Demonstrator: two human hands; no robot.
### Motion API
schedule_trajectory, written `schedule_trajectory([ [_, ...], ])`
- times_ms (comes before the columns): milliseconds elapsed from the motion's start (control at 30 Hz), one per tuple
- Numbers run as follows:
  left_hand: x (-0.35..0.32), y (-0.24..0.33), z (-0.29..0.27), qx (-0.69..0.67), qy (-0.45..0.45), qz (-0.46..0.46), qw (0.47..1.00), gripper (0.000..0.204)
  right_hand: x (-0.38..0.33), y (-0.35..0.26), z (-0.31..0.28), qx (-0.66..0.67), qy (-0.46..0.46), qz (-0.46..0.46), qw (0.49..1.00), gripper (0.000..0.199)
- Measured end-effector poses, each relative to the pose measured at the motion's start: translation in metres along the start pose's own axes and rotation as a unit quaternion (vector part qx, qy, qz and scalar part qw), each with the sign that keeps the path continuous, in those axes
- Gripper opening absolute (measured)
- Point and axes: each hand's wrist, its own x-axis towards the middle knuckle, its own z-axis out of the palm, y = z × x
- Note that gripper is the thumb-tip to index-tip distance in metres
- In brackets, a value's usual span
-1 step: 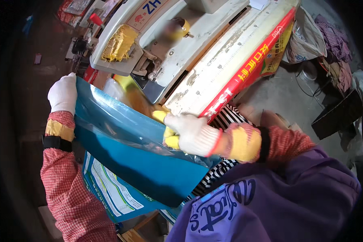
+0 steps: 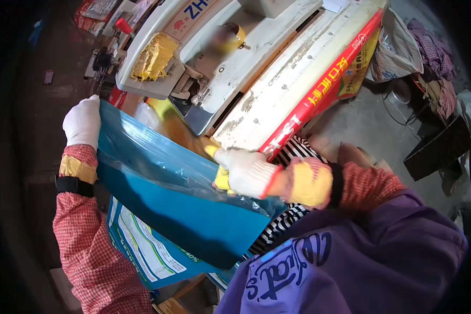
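Left hand (image 2: pixel 82 123), blue bag (image 2: pixel 172 201) gripped, extending rightward

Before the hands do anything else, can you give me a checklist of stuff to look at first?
1. Left hand in a white knit glove gripping the shiny blue plastic bag: ok, closed on its upper corner.
2. Right hand in a white glove with yellow fingertips at the bag's other end: ok, it's there. Firm grip: cannot tell.
3. Crinkly clear plastic film lying smooth: not ok, it's wrinkled near the right hand.
4. Fingers away from the white sewing machine's small metal foot: ok, both hands are apart from it.
5. Needle threaded: cannot tell, too small.
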Motion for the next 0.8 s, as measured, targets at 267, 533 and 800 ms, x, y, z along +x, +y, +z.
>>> schedule_trajectory([
  [267,0.039,-0.066,0.043,-0.313,-0.177,-0.026,0.933,0.014,0.023,-0.024,0.003,-0.162,-0.075,-0.099,0.979,0.032],
  [533,0.026,0.126,0.167,-0.227,0.177,0.011,0.957,0.013,-0.01,-0.035,0.011,-0.048,-0.027,-0.029,0.998,0.02],
  [800,0.033,0.165,0.226,-0.349,0.157,0.09,0.92,0.033,-0.071,0.028,-0.053,0.02,0.02,0.234,0.972,0.023],
])
